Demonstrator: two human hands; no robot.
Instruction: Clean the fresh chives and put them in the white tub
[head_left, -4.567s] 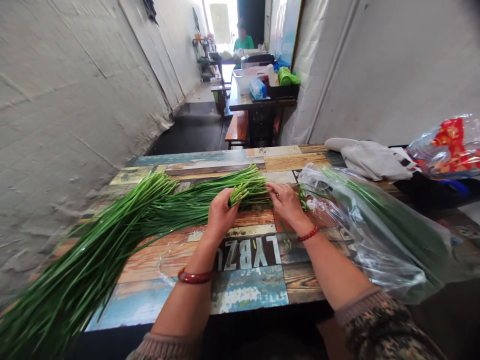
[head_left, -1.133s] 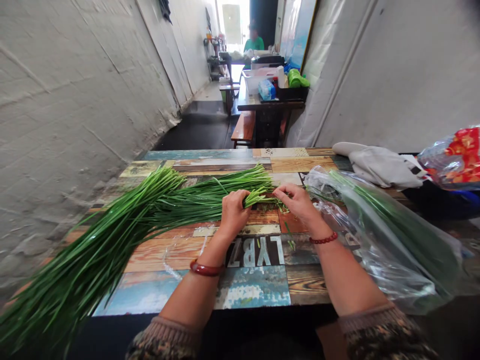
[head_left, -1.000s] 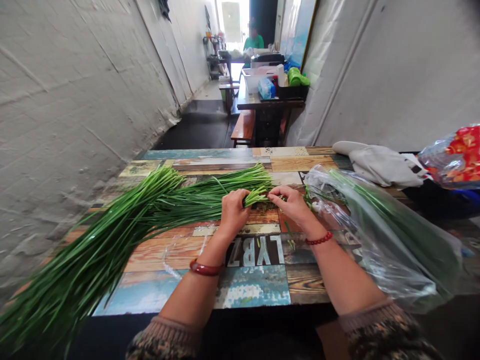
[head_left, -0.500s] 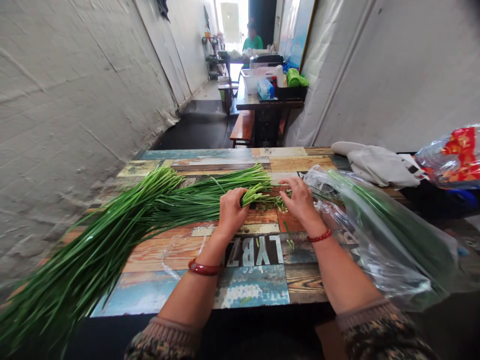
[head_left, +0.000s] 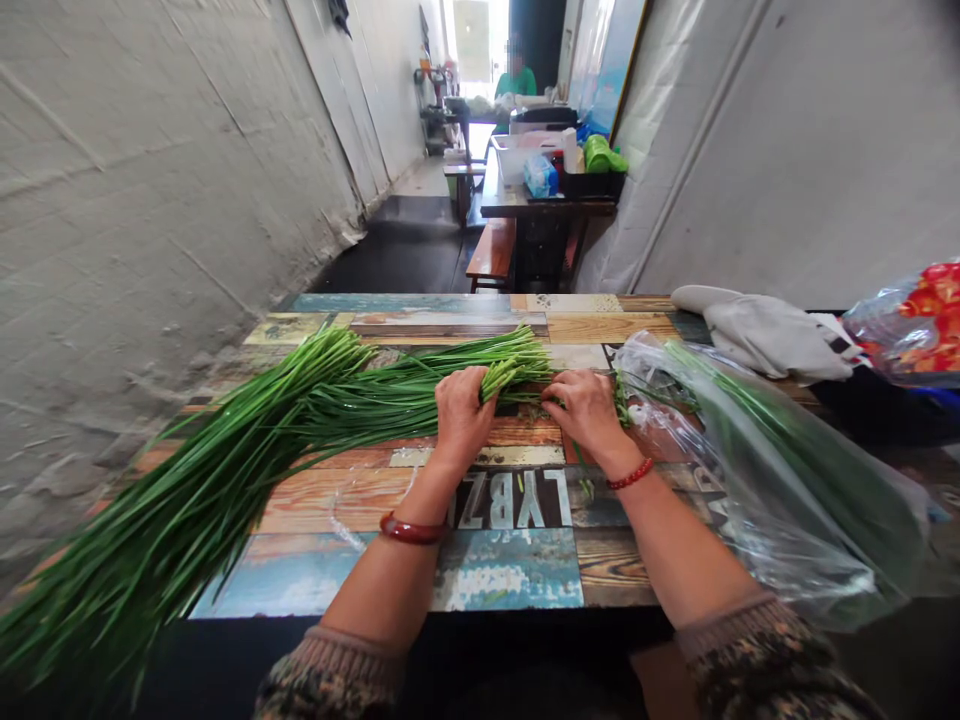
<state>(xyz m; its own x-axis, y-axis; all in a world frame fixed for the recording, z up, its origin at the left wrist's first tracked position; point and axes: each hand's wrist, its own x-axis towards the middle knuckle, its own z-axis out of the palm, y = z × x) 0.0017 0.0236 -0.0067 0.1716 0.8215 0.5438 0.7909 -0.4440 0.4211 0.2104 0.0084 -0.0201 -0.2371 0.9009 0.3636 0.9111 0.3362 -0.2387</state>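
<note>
A bunch of green chives (head_left: 504, 376) is wrapped in the fingers of my left hand (head_left: 461, 415), its pale stem ends poking out toward the right. Just beyond those ends is my right hand (head_left: 589, 412), fingers curled and tips pressed together low over the table; whatever they pinch is hidden. Small green scraps (head_left: 621, 395) lie around the right hand. Long chives (head_left: 172, 490) spread in a large pile to the left, their leaves hanging over the table's front edge. Another layer of chives (head_left: 375, 395) lies behind my left hand.
A clear plastic bag (head_left: 810, 500) holding more chives lies at the right of the patchwork-patterned table (head_left: 510, 570). Behind it are a pale cloth (head_left: 765, 330) and a red-printed package (head_left: 930, 310). Farther off, a person in green (head_left: 516, 82) is beyond another table (head_left: 510, 205).
My right hand has lowered and moved slightly left, its fingers closing near the stem ends. My left hand keeps its hold on the chives. The view has shifted slightly.
</note>
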